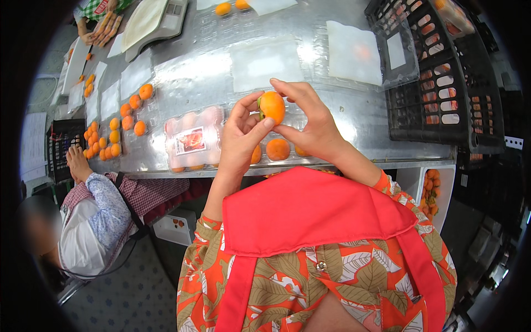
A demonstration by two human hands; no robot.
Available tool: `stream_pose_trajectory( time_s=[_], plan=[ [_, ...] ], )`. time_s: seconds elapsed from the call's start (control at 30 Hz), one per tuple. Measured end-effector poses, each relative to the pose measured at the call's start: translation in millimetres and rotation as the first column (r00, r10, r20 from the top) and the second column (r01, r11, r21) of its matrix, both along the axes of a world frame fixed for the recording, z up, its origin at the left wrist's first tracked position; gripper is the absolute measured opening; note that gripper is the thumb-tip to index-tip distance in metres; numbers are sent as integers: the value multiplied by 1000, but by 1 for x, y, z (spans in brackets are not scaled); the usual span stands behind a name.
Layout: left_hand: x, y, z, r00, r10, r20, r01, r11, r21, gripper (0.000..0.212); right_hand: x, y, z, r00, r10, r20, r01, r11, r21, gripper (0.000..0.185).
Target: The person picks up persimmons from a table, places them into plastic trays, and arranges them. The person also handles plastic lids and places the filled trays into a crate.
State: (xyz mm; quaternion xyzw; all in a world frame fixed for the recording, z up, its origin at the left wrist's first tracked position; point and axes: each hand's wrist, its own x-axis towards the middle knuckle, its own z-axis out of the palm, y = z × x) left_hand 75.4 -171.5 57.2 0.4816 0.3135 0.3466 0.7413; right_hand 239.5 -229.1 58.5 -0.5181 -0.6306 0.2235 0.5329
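An orange persimmon (274,107) with a green calyx is up off the metal table, its calyx turned to the left. My left hand (242,128) grips it between thumb and fingers. Around its right side curves my right hand (317,122), thumb and index finger spread, with a gap to the fruit; whether a fingertip touches it is unclear. Below my hands, several persimmons (278,149) sit in a row along the table's near edge, partly hidden by my hands. To the left lies a closed clear plastic fruit pack (193,139) with a printed label.
Open clear trays with white liner sheets (265,62) lie farther back on the metal table (352,112). Black crates (431,99) with packed fruit stand right. A scale (151,25) is at back left. Co-workers' hands (78,162) are at left. A white bin (446,195) holds persimmons.
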Motion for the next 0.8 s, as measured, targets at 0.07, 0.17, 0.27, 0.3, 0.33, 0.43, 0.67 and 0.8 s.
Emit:
stream_pose_trajectory(
  time_s=[0.07,0.17,0.27,0.3,0.33,0.43,0.67,0.8],
  plan=[
    [1,-1,0,999,18,36,-19,999,28,54,2,-2,-5,998,-5,-67,1,998,-62,65],
    [2,-2,2,998,31,58,-35,997,69,55,2,-7,-5,934,55,-352,-155,952,-264,59],
    [1,-3,7,999,22,42,-26,995,96,55,4,-9,-3,847,62,-528,-245,926,-286,55],
    [1,-4,8,999,14,39,-18,994,104,55,5,-9,-3,810,69,-583,-277,921,-275,55],
    [0,-5,9,999,7,36,-11,994,112,55,6,-9,-3,768,76,-636,-308,914,-263,55],
    [-2,-4,4,999,-24,-32,29,987,160,57,5,-11,-1,670,69,-739,-341,913,-224,55],
    [2,-6,2,998,-54,-25,59,958,282,58,6,-13,-6,710,19,-704,-244,944,-220,60],
    [2,-5,14,997,-74,23,70,990,120,54,8,-14,-3,765,22,-644,-204,956,-209,64]
  ],
)
